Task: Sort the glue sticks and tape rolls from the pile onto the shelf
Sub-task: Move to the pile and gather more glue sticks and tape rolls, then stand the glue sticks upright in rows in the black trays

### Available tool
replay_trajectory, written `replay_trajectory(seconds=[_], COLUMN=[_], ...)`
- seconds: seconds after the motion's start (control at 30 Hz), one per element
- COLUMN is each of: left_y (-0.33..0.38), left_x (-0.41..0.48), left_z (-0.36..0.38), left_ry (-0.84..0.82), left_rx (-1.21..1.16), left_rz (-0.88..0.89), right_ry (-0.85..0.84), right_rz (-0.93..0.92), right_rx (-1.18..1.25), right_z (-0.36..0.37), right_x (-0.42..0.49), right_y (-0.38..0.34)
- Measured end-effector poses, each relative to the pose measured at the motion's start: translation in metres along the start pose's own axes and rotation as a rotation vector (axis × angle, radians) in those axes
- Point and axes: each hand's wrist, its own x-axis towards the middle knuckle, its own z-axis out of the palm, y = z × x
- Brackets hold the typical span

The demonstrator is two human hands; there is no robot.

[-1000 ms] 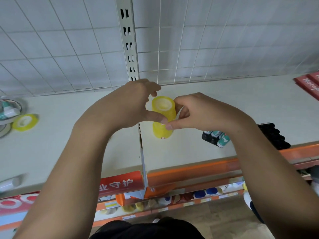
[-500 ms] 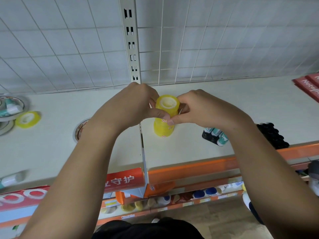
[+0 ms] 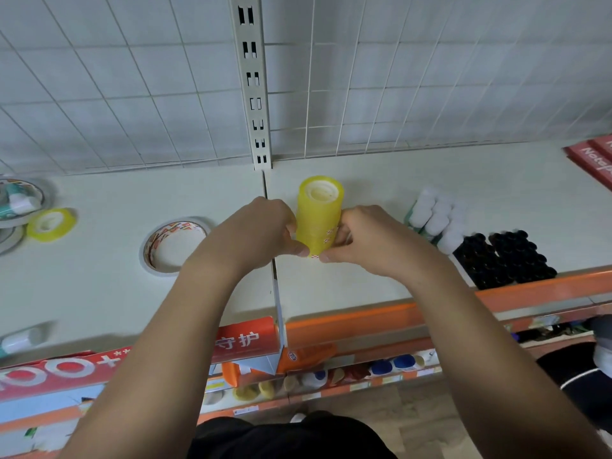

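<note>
Two-handed grip on the upright stack of yellow tape rolls [image 3: 318,217], mid-shelf [image 3: 364,293], just right of the seam. Left hand [image 3: 261,230] curled round its left side, right hand [image 3: 367,236] pinching its lower right. White-capped glue sticks [image 3: 433,220] near on the right; wide tape roll [image 3: 172,246] left; lone yellow roll [image 3: 51,224] far left.

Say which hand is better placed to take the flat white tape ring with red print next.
Left, probably. The left hand is nearest the flat white tape ring; the right hand lies beyond the tall yellow tape stack both grip.
</note>
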Motion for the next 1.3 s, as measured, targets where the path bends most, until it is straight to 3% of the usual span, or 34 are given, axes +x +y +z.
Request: replay_trajectory(seconds=[0.67, 0.9, 1.07, 1.3], left_y=[0.002, -0.008, -0.025, -0.08], left_x=[0.01, -0.006, -0.044, -0.112], left_z=[0.014, 0.01, 0.0, -0.018], left_ry=[0.163, 0.148, 0.269, 0.418], left_rx=[0.01, 0.01, 0.041, 0.064], left_rz=[-0.11, -0.156, -0.129, -0.305], right_ry=[0.147, 0.203, 0.178, 0.183], right_rz=[-0.023, 0.113, -0.039, -0.24], right_rx=[-0.019, -0.23, -0.184, -0.102], right_z=[0.014, 0.015, 0.032, 0.072], right_x=[0.018, -0.014, -0.031, -0.002], right_y=[0.002, -0.013, -0.053, -0.123])
